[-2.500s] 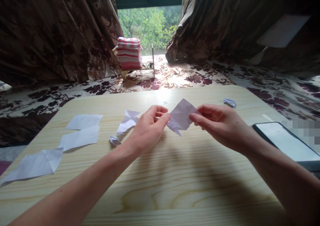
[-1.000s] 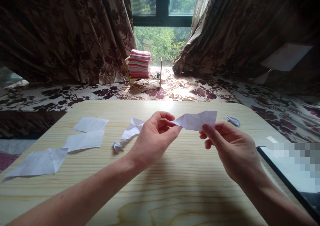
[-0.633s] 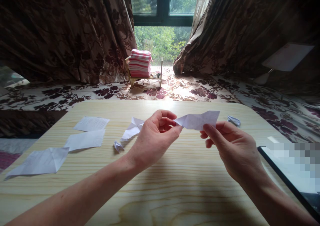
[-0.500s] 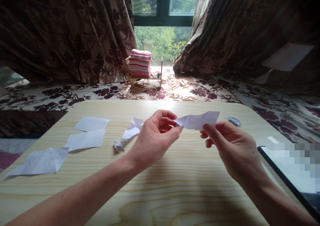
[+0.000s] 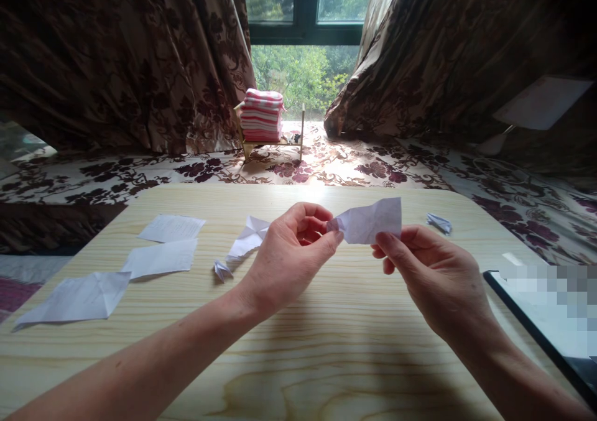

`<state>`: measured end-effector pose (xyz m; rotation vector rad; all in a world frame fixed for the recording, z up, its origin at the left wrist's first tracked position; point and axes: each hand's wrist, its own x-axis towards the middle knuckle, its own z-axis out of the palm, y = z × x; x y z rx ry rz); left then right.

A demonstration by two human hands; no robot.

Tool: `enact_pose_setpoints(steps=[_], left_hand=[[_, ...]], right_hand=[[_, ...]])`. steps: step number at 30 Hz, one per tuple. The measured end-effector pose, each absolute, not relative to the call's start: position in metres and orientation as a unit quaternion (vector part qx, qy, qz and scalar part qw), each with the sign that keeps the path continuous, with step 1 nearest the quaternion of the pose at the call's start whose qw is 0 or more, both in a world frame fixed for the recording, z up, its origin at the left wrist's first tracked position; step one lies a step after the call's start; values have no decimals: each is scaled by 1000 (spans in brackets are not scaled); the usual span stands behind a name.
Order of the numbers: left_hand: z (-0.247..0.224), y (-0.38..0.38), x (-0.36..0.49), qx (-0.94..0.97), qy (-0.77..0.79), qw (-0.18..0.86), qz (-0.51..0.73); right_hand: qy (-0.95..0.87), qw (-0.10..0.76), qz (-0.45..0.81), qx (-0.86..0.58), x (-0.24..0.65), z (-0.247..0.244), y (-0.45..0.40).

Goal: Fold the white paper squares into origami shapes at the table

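Observation:
A creased piece of white paper (image 5: 370, 221) is held up above the table between both hands. My left hand (image 5: 298, 247) pinches its narrow left end between thumb and fingers. At the lower right edge, my right hand (image 5: 426, 259) grips the paper with the thumb in front and the fingers behind. Just beyond my left wrist lies a folded sheet of paper (image 5: 247, 237), partly hidden by that hand. Close by it sits a small folded paper piece (image 5: 222, 271). Another folded paper piece (image 5: 439, 223) rests past my right hand.
Three sheets of paper, the nearest one creased (image 5: 77, 298), lie on the left of the wooden table (image 5: 280, 371). A dark-edged device (image 5: 536, 328), partly pixelated, is at the right. Beyond the table, a small rack (image 5: 273, 145) bears folded striped cloths (image 5: 262, 116) before the window.
The held paper has turned so that more of its broad face shows, and its right end has shifted slightly left. Both hands keep their hold.

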<state>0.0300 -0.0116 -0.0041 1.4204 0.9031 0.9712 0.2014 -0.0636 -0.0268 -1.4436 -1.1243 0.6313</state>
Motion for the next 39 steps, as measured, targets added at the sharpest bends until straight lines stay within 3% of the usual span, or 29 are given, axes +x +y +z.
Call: enact_pose_setpoints(steps=[12,18,24,32,39], left_hand=[[3,-8,29,625,381,582,354],[-3,-11,30,635,405,609,251],[-3,-17,35,570,411,644,300],[-3,-18,37,560,361,675,317],[-2,-22,39,574,414,639,300]], right_hand=[[-503,553,285,-600,206,-23,-63],[-524,537,316,-580,209,-16,-62],[-583,435,428,-537,205,-14,-67],[-553,466,433,-539,202,-19,-67],[-547,460,410,-566,198,-17,-68]])
